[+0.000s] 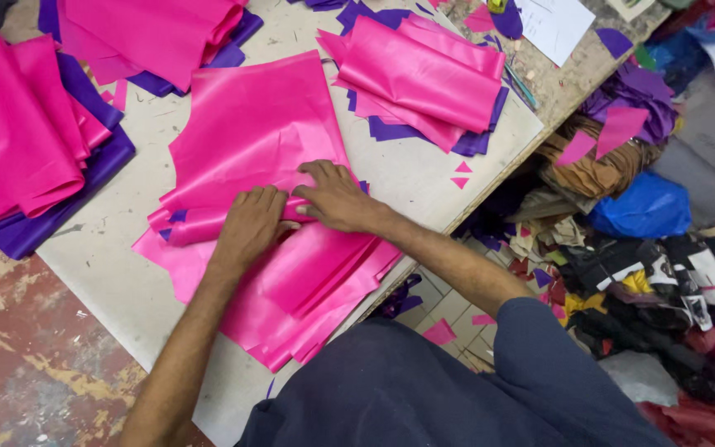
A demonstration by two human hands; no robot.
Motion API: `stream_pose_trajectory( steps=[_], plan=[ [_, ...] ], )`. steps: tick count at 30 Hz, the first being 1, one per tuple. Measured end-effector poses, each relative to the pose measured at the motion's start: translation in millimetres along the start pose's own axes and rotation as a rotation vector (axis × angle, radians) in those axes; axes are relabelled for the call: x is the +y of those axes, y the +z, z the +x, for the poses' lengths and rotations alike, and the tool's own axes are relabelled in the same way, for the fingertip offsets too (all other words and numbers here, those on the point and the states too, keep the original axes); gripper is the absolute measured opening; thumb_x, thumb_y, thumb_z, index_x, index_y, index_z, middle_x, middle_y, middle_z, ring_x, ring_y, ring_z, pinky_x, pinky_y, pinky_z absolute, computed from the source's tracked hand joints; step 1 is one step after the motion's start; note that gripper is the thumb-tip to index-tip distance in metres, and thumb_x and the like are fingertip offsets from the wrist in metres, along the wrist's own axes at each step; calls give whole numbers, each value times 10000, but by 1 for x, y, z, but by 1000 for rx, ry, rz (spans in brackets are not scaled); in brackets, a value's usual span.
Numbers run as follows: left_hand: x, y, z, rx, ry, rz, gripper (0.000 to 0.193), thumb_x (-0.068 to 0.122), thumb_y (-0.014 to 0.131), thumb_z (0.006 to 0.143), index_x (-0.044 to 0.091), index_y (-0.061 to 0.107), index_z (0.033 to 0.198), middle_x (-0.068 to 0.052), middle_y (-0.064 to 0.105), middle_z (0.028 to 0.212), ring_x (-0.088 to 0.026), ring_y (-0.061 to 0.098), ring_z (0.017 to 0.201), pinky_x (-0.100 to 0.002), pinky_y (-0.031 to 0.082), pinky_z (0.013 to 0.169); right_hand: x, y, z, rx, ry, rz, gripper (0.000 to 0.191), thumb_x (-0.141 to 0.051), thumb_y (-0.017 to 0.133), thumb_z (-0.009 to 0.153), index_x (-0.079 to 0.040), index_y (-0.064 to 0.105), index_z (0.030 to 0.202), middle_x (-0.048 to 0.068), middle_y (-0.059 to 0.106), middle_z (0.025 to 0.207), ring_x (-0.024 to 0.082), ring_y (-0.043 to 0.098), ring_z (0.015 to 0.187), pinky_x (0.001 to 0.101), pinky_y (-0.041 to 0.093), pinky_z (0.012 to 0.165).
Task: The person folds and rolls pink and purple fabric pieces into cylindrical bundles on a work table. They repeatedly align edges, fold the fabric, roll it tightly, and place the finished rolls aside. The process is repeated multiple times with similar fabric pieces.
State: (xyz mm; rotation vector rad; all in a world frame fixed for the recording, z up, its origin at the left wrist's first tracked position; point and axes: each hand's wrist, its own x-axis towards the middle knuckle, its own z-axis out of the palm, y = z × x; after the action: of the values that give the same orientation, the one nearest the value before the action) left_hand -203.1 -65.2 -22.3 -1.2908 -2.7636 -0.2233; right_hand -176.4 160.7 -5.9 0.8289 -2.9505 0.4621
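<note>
1. Across the middle of the view runs a pale worktable (424,178), its flat top cloth-like and dusty, its right edge cut off straight above a gap to the floor
2. On the left side a worn floor (18,348) shows, red paint flaking over grey
3. Right of the table edge lies a heap of scraps (664,265), crumpled cloth and paper in black, white, brown, blue and purple
4. At the table's centre sits the pink sheet stack (250,132), thin, glossy and softly creased, its upper half flat, its lower layers fanned out to the near table edge
5. To the far left lies a folded pink pile (18,124) on purple sheets (51,219), smooth and slightly puffed
6. Near the top right rests another folded pink bundle (424,79) over purple offcuts, just beside the table's right edge, with bare table between it and the centre stack
7. A white paper (552,25) lies at the upper right corner
8. Both hands press on a rolled fold across the middle of the pink sheet stack: the left hand (250,228) lies palm down, fingers curled over the fold, pinning it
9. The right hand (337,199) lies flat beside it, fingertips spread on the same fold, almost touching the left hand, pressing rather than clasping
10. Small pink triangles (461,174) dot the bare table right of the hands
</note>
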Motion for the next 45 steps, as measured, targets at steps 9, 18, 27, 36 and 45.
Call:
stream_pose_trajectory(
  steps=[9,18,27,36,45],
  plan=[
    [-39,-21,40,190,25,-284,496,271,647,925,17,554,1341,-276,549,1355,-436,506,1255,-519,389,1034,-25,5,18,110,-62,-116,832,-452,728,829,11,420,1448,254,486,1409,394,487,1290,554,365,1087],
    [4,0,28,462,-201,-73,461,220,579,950,-49,572,1324,-195,598,1269,-329,552,1196,-494,413,1046,33,-15,69,16,-101,129,326,-295,672,1013,-101,655,1274,162,563,1282,325,539,1166,452,447,1006],
    [-53,12,93,279,-353,-70,276,166,571,1005,16,615,1233,-109,626,913,-302,597,919,-486,427,792,17,25,46,450,-171,-405,577,-367,632,914,33,560,1323,183,595,1227,335,583,1147,468,467,1002],
    [-46,3,111,606,-366,19,206,223,585,1059,83,666,932,-93,611,903,-291,584,911,-482,420,900,91,-5,127,-111,66,173,266,-255,568,1077,-67,651,1246,134,613,1090,293,614,1065,459,501,953],
    [-67,-7,145,411,-471,101,543,231,563,975,74,534,1494,-139,582,1186,-296,530,1174,-619,337,1076,72,9,82,351,-232,-490,491,-161,541,939,1,517,1402,189,599,1276,334,573,1224,465,482,1021]
  ],
)
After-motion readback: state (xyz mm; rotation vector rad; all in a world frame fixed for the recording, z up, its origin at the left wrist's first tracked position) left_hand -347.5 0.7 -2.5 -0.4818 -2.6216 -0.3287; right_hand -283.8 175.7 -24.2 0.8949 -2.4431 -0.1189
